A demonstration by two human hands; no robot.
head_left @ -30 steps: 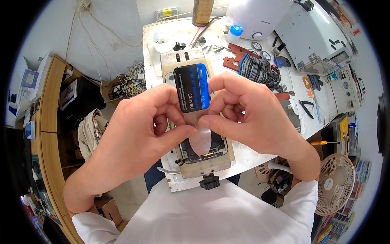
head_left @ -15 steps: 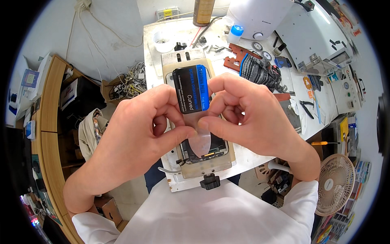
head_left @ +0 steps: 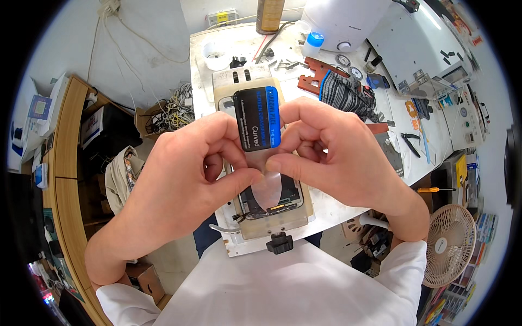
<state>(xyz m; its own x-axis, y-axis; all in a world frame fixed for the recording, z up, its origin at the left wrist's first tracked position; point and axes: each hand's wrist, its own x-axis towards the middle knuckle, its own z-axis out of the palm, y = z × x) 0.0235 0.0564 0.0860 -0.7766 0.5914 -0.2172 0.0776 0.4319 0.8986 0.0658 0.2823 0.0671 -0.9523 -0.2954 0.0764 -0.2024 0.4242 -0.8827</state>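
Note:
Between my hands is a thin flexible metal blade [head_left: 265,191] with a rounded tip and a black-and-blue printed handle [head_left: 255,117]. My left hand [head_left: 193,171] pinches it from the left, its fingers curled and thumb on the metal. My right hand [head_left: 326,155] grips it from the right, thumb pressed on the blade. Underneath lies an opened phone [head_left: 291,195] in a beige clamping fixture [head_left: 255,232] with a black knob [head_left: 280,243] at the near edge. Whether the blade touches the phone I cannot tell.
The white bench [head_left: 342,198] carries a small tub [head_left: 215,57], blue-capped bottle [head_left: 312,44], brown holder [head_left: 310,81], striped glove [head_left: 350,95], pliers [head_left: 410,144] and white machine [head_left: 348,19]. A wooden cabinet [head_left: 62,179] and cable tangle [head_left: 176,108] are left, a fan [head_left: 448,247] right.
The view of the bench and fixture has shifted very slightly. My hands and the blade hold nearly the same pose.

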